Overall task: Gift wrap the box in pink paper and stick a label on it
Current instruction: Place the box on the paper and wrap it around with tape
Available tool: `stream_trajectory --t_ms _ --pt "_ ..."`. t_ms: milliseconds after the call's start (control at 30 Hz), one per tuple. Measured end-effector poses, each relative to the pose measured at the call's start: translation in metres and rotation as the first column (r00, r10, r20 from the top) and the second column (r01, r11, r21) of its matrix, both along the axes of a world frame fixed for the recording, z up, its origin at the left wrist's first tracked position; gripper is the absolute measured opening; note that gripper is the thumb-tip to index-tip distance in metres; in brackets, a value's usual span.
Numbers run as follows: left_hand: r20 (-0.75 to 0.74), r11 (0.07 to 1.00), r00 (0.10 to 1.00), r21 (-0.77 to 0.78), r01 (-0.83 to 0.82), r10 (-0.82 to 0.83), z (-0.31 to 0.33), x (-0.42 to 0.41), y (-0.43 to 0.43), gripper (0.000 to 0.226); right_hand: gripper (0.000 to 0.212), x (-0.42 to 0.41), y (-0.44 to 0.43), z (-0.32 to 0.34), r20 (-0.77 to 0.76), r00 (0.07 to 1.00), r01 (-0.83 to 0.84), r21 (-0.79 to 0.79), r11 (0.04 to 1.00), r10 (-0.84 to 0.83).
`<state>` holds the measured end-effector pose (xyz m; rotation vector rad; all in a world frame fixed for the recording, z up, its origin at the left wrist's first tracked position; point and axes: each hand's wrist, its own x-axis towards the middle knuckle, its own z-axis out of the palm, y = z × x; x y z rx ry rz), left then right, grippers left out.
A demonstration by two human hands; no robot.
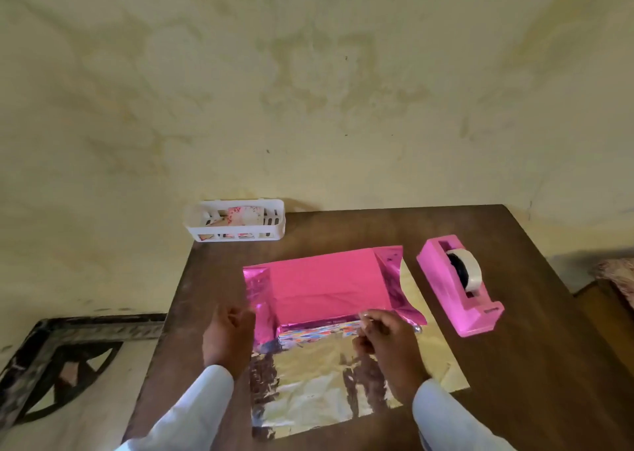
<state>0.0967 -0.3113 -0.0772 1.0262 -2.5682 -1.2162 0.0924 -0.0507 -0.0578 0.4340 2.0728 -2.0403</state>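
Both hands work at the near edge of the box. The right hand (384, 339) curls its fingertips onto the folded-over edge of the pink paper (326, 286), seemingly pinching it. The left hand (228, 335) is curled just beside the left flap, too blurred to tell whether it grips. The box (315, 333) sits mid-desk under the sheet, only its patterned near side showing (the paper's silver underside spreads toward the person). My advice: draw that edge taut and square to the box before fixing it, then lift the near half to overlap. A tape dispenser (459, 286) stands near on the right, and a white basket (236, 236) sits at the far left corner of the desk (514, 365).
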Motion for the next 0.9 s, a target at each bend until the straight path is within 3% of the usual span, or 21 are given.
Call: stream_trajectory --t_ms 100,200,300,467,567,633,733,900 --pt "-0.086 0.967 0.969 -0.126 0.221 -0.233 -0.01 0.005 0.007 0.01 0.015 0.0 -0.036 -0.007 -0.003 0.998 -0.058 -0.055 0.997 0.058" --pt "-0.15 0.816 0.832 -0.352 0.46 -0.534 -0.015 -0.005 0.009 0.027 0.025 -0.001 -0.059 -0.01 0.017 0.997 -0.078 -0.079 0.994 0.08" --pt "-0.105 0.677 0.723 -0.465 0.571 -0.683 -0.025 -0.013 0.006 0.031 0.034 -0.002 -0.076 -0.011 0.02 0.998 -0.062 -0.085 0.994 0.064" --pt "0.002 0.516 0.629 -0.57 0.639 -0.777 -0.031 -0.018 0.003 0.027 0.025 -0.006 -0.094 -0.017 0.009 0.997 -0.073 -0.016 0.997 0.073" --pt "0.026 0.473 0.61 -0.606 0.64 -0.792 -0.029 -0.018 0.004 0.026 0.022 -0.009 -0.099 -0.019 -0.009 0.998 -0.067 -0.012 0.998 0.067" --pt "0.045 0.431 0.586 -0.631 0.645 -0.809 -0.03 -0.016 0.003 0.009 0.022 -0.011 -0.101 -0.021 -0.017 0.998 -0.057 -0.003 0.998 0.057" --pt "0.072 0.403 0.569 -0.633 0.661 -0.819 -0.036 -0.015 -0.001 0.022 0.021 -0.011 -0.102 -0.023 -0.015 0.999 -0.053 -0.017 0.998 0.053" --pt "0.036 0.401 0.548 -0.641 0.654 -0.836 -0.038 -0.014 0.0 0.024 0.023 -0.009 -0.101 -0.026 -0.014 1.0 -0.01 -0.011 1.0 0.01"
